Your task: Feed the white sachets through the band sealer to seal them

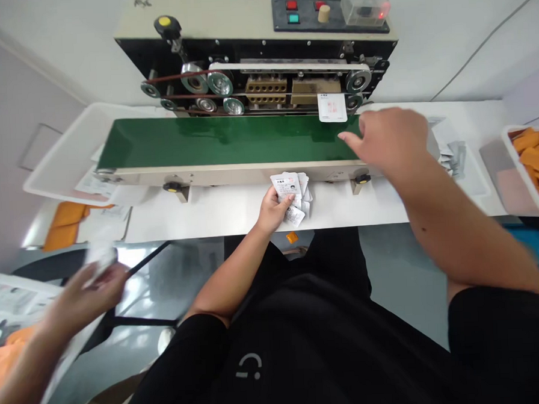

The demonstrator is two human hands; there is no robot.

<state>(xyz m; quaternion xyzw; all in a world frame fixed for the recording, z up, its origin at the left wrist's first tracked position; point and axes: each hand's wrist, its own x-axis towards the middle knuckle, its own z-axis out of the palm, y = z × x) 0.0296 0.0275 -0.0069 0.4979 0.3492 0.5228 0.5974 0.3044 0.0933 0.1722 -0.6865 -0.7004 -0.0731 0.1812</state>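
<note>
left hand (273, 211) pinches fanned flat white printed packets (287, 182) in front of the glossy green belt (203, 139), right hand (395, 136) half-curled, thumb out, over its right end, so i'd keep that square white packet (332, 108) at its back edge straight

Bright light, white glare on the floor (158, 277), slight motion blur on the right hand (390, 136).

Packets (287, 189): fanned in the left hand (274, 210), rear ones mostly covered, fine print too small to read.
Right hand (391, 136): softened by blur, most fingers hidden, perhaps curled under.
Co-worker's hand (93, 288): blurred, its pale item (101, 248) indistinct, forearm (31, 359) cropped at left.
Orange pieces (538, 158): bin (500, 175) cut off at right.
</note>
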